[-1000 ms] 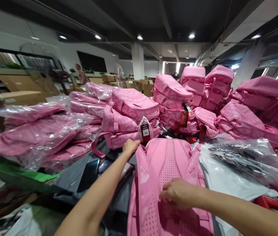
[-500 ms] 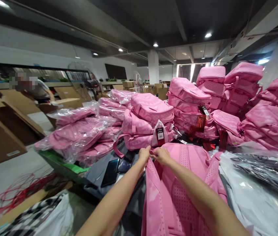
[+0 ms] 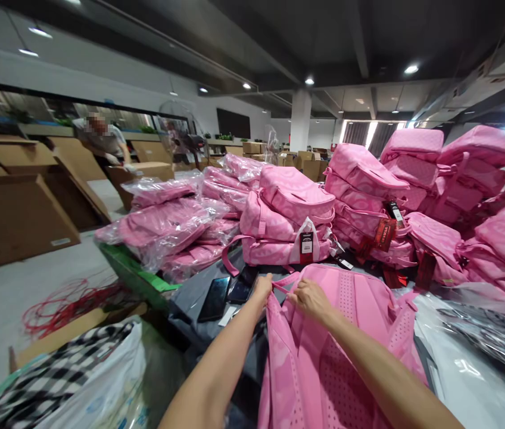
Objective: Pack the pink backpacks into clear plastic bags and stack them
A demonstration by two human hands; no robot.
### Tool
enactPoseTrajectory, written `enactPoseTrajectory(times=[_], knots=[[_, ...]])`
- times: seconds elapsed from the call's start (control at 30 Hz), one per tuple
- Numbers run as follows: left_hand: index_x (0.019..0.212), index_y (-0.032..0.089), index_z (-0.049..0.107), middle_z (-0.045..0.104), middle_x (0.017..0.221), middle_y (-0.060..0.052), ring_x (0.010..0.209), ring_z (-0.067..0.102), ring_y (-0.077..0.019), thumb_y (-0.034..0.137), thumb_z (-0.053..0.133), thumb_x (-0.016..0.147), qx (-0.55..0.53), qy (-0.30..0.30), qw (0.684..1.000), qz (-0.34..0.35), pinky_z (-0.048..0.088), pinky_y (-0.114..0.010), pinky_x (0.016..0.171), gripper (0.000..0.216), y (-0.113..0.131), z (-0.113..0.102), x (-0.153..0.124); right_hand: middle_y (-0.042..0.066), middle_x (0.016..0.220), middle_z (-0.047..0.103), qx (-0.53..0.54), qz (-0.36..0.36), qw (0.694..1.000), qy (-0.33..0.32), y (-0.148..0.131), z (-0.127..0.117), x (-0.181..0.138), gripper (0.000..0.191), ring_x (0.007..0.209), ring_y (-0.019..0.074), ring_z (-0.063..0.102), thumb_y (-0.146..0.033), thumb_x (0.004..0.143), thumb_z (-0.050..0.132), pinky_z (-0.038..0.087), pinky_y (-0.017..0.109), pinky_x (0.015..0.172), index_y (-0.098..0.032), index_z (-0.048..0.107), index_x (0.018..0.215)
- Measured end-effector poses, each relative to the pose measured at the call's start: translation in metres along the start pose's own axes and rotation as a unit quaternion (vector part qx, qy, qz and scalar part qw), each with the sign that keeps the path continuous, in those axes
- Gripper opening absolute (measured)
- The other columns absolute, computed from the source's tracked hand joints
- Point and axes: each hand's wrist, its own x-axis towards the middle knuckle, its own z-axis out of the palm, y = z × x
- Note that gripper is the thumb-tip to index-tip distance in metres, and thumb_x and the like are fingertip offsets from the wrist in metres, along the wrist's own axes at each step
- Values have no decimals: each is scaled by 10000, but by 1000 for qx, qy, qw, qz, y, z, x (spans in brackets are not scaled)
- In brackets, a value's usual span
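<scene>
A pink backpack (image 3: 346, 333) lies in front of me with its padded back panel and shoulder straps facing up. My left hand (image 3: 261, 291) is closed on the upper end of the near shoulder strap (image 3: 281, 345), at the bag's left side. Just to the right, my right hand (image 3: 310, 298) has its fingers curled against the bag's top left edge, beside a thin pink strap loop (image 3: 286, 281); what its fingertips hold is hidden. Beyond my hands stands a stack of pink backpacks (image 3: 288, 208) with a black and white hang tag (image 3: 306, 245).
Dark phones (image 3: 214, 299) lie left of my hands. Plastic-wrapped pink bags (image 3: 163, 229) are piled at the left, and more pink backpacks (image 3: 364, 179) behind. Clear plastic bags (image 3: 471, 351) cover the right side. A co-worker (image 3: 100, 140) bends over cardboard boxes (image 3: 20, 208).
My view has turned left, so the scene sits further right. My right hand has moved away from my left, along the backpack's top edge. My left hand keeps its grip on the strap.
</scene>
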Motion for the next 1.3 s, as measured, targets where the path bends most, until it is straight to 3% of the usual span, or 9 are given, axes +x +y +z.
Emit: enactPoseTrajectory(times=[0.2,0.33,0.47,0.73,0.83,0.97,1.07,1.17,1.3], knots=[[731,130,652,638,629,-8,554,627,-141,482,763,849,-194,-102,976,16,527,-261,577,387,45,-33,-19,50,890,744,40,77,995,43,3,-26,33,548,846,239,701,-198,926,626,437,274,679,-217,527,1464],[831,127,723,720,733,-31,628,669,-154,336,934,609,-249,-166,952,67,540,-249,617,371,78,-44,-43,88,1077,720,65,74,992,84,8,-52,46,269,1013,258,673,-171,890,662,459,294,777,-211,739,1144],[883,152,748,740,777,-1,642,651,-127,382,976,484,-272,-183,938,109,512,-214,611,514,99,-41,-56,85,1184,692,84,59,990,92,19,-61,7,55,1122,247,620,-200,834,755,455,290,883,-196,750,889],[790,120,743,715,750,-62,681,658,-196,615,817,592,-200,-214,940,172,528,-299,663,538,96,66,-57,4,776,720,207,-27,974,-92,-38,11,-173,63,697,160,641,-170,850,654,414,213,590,-187,713,838],[835,157,723,704,879,-62,869,677,-247,520,829,622,-138,-174,950,219,544,-377,828,434,77,103,-59,11,812,730,272,-96,942,-173,-35,6,-220,83,693,136,647,-229,864,668,430,192,584,-191,717,810],[987,200,686,592,1224,-105,1243,556,-329,343,801,688,-38,-108,954,277,425,-499,1097,351,58,117,-63,18,838,745,270,161,949,30,32,-53,-226,182,731,150,694,-294,951,567,489,216,675,-209,713,885],[1198,203,624,478,1411,-143,1409,381,-363,295,698,813,24,-105,934,341,264,-582,1196,403,61,116,-72,57,750,715,154,398,891,158,102,-83,-204,298,698,209,695,-384,1016,452,488,293,694,-195,672,952],[1133,212,665,600,1280,-123,1311,472,-320,249,609,898,73,-186,884,423,310,-537,1168,245,68,127,-91,65,585,646,122,473,856,172,143,-83,-180,308,580,259,676,-444,961,536,469,324,615,-175,651,867],[999,232,727,710,986,-40,982,623,-214,173,684,831,114,-331,791,502,482,-335,934,183,68,160,-118,100,741,706,71,451,855,246,135,-72,-160,190,740,272,726,-361,926,526,487,321,675,-197,613,886]])
